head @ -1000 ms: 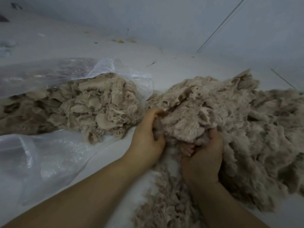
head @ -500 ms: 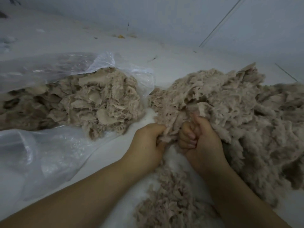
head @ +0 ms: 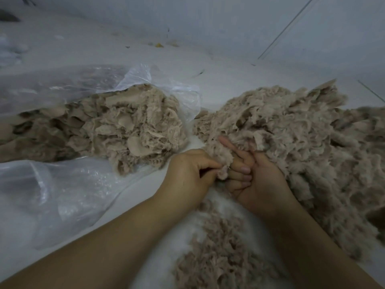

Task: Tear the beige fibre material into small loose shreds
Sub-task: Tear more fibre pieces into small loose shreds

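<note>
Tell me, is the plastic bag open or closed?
Open. The bag's mouth gapes toward the middle, and beige fibre spills out of it onto the floor.

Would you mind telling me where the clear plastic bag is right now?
In the head view, the clear plastic bag lies on the left, spread open around a heap of beige fibre, just left of the left hand.
</note>
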A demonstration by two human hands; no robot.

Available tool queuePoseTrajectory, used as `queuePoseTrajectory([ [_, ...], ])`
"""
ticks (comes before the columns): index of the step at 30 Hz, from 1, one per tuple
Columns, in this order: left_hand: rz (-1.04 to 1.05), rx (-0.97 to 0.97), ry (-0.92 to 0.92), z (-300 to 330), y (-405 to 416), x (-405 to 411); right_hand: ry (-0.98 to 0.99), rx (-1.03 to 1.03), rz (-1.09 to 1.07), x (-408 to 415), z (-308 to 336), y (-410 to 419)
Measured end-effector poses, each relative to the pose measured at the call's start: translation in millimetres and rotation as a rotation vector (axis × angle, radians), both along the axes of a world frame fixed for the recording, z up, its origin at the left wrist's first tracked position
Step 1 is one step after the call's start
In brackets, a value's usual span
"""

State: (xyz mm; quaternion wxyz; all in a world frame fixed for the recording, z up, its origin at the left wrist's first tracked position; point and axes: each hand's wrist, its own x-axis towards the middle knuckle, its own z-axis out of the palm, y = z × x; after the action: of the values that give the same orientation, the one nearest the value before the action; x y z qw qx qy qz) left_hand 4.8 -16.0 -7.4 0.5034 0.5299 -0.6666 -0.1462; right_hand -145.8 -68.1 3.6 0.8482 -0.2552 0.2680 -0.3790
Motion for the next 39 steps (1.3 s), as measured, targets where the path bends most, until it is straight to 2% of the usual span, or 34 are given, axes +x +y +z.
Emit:
queuePoseTrajectory([
  [3,-0.043,0.003,-0.016,3.1,3.4,8.0,-0.013,0.022,-0.037,1.6,-2.0,-2.1],
  [8,-0.087,0.172,0.193,1.8,-1.4,8.6,0.022,-0.016,-0.012,5.5,-4.0,-2.5],
  [10,-0.05,0.209,0.191,-0.5,-5.5,5.1,0.058,-0.061,0.022,7.0,-4.2,-2.3],
  [13,0.029,0.184,0.114,-1.9,-8.9,2.2,0.078,-0.1,0.051,8.7,-4.7,-2.0],
  [20,-0.01,0.128,0.301,2.2,-2.0,2.9,0.318,-0.345,0.085,15.2,-8.5,4.2],
  [28,-0.116,0.131,0.654,6.3,8.1,4.8,0.364,-0.334,0.059,14.4,-10.0,3.2],
  [35,-0.133,0.139,0.649,6.9,5.3,4.9,0.45,-0.365,0.06,13.6,-11.2,2.2],
  [39,-0.18,0.111,0.675,8.2,5.4,3.7,0.581,-0.379,0.057,14.9,-11.6,-0.1],
])
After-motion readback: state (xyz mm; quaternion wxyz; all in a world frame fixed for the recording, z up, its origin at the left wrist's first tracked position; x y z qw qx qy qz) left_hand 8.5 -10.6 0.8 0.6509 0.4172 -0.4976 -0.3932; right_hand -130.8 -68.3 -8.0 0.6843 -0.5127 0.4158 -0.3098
